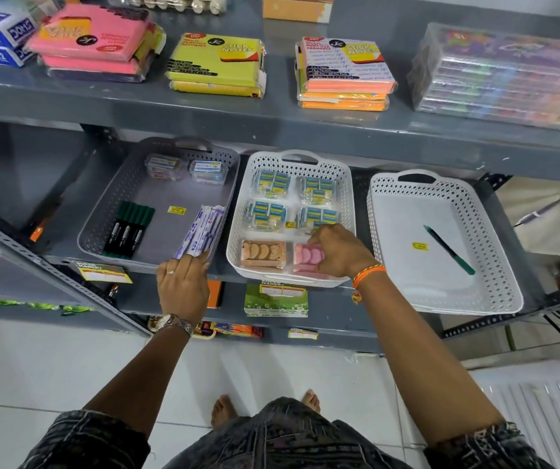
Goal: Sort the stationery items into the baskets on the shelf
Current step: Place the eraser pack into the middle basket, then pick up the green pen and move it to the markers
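Three baskets stand on the middle shelf. The grey basket [109,211] on the left holds green-capped markers [129,230], two small clear boxes [183,169] and a bundle of white-and-purple pens [204,230]. My left hand [182,286] grips the near end of that pen bundle at the basket's front right corner. The middle white basket [348,198] holds blue-and-yellow eraser packs [270,184], an orange eraser box [263,253] and a pink eraser box [305,257]. My right hand [336,250] rests on the pink box, fingers curled over it. The right white basket [495,275] holds a single green pen [449,248].
The upper shelf [271,113] carries sticky-note packs in pink [95,38], yellow [214,62] and orange [344,72], plus a clear pen case [505,76]. Price tags hang on the shelf's front edge [104,273]. More goods lie on lower shelves. White tiled floor below.
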